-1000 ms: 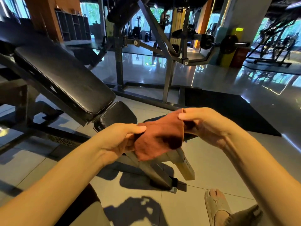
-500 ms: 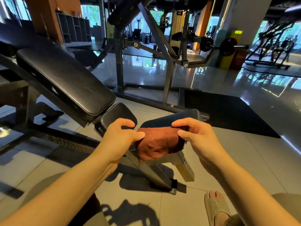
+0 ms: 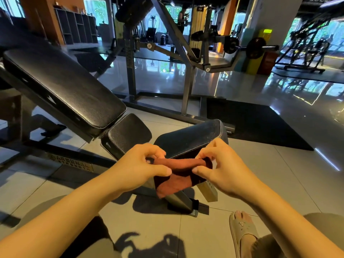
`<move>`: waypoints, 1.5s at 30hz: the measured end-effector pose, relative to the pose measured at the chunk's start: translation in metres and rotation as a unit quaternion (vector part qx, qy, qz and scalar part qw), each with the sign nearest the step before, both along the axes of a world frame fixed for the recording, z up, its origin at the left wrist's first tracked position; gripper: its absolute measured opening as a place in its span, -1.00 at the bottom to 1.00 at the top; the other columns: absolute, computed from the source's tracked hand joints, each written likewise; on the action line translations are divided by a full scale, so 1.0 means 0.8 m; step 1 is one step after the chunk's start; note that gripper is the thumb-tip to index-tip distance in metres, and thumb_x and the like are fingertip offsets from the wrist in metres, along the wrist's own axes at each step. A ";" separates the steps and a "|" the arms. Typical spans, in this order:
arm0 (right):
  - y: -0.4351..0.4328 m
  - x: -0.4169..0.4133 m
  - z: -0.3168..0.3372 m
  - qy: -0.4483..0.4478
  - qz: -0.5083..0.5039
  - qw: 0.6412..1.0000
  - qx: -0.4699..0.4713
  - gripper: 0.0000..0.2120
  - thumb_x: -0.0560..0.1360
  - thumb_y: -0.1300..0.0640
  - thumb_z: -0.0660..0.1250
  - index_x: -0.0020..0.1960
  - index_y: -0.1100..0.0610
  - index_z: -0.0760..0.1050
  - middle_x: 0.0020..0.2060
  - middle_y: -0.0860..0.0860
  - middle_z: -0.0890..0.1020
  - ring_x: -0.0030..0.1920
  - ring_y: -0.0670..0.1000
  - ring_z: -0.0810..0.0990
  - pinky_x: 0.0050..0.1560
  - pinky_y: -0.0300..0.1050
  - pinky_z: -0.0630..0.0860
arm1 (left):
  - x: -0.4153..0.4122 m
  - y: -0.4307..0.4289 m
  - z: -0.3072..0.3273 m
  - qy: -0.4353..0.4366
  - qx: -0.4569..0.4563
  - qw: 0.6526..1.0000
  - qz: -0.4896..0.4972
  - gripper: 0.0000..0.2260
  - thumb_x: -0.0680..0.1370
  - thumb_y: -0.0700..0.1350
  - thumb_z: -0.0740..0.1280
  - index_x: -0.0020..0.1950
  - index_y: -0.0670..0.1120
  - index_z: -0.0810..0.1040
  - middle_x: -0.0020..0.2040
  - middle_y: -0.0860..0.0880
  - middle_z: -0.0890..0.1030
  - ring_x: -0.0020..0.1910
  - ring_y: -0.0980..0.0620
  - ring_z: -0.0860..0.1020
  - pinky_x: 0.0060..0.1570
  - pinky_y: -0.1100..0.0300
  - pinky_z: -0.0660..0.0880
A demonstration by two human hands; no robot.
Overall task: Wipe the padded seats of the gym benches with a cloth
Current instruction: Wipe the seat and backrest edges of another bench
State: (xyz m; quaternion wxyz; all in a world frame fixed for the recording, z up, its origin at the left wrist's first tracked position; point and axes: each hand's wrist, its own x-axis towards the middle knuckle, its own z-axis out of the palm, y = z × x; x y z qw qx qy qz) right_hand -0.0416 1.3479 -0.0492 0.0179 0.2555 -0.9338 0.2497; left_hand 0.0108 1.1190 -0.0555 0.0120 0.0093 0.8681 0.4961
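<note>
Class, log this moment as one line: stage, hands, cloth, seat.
stage: pre-wipe | left hand: pinches cloth | right hand: pinches cloth | cloth: folded, in front of seat | contact with seat: cannot tell

Seemingly folded rust cloth (image 3: 173, 183) near seat (image 3: 189, 140)

Commercial gym interior. Black padded incline bench (image 3: 63, 86) in foreground; grey steel-frame weight machine (image 3: 186, 58) behind; barbell with black round weight plates (image 3: 255, 47) at rear; black rubber floor mat (image 3: 255, 123) on glossy tiles; further dark exercise machines (image 3: 307, 49) by windows; grey open cubby shelving (image 3: 78, 27).
</note>
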 end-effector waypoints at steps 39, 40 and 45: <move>0.007 -0.007 -0.008 -0.304 -0.054 0.879 -0.364 -0.87 0.60 0.16 0.38 0.10 0.15 0.65 -0.11 0.05 0.74 -0.08 0.01 0.74 -0.17 -0.22 0.63 | -0.060 0.034 -0.013 -0.002 0.068 0.998 -0.003 -0.80 0.47 -0.01 0.53 0.04 0.00 0.63 -0.04 0.02 0.70 -0.05 0.07 0.70 0.01 0.12 0.65; 0.007 -0.008 -0.007 -0.305 -0.052 0.881 -0.357 -0.86 0.57 0.15 0.42 0.11 0.15 0.64 -0.12 0.03 0.75 -0.08 0.02 0.75 -0.18 -0.22 0.63 | -0.063 0.036 -0.013 0.005 0.075 0.997 0.022 -0.78 0.46 0.01 0.54 0.04 0.01 0.62 -0.04 0.02 0.70 -0.06 0.05 0.70 -0.02 0.13 0.65; 0.003 -0.027 -0.009 -0.277 -0.121 0.838 -0.453 -0.84 0.55 0.22 0.43 0.13 0.17 0.59 -0.12 0.08 0.75 -0.12 0.09 0.76 -0.24 -0.18 0.65 | -0.081 0.066 -0.025 -0.077 0.261 0.961 0.045 -0.67 0.45 0.10 0.50 0.18 0.05 0.66 0.02 0.00 0.74 0.05 -0.03 0.70 0.14 -0.02 0.63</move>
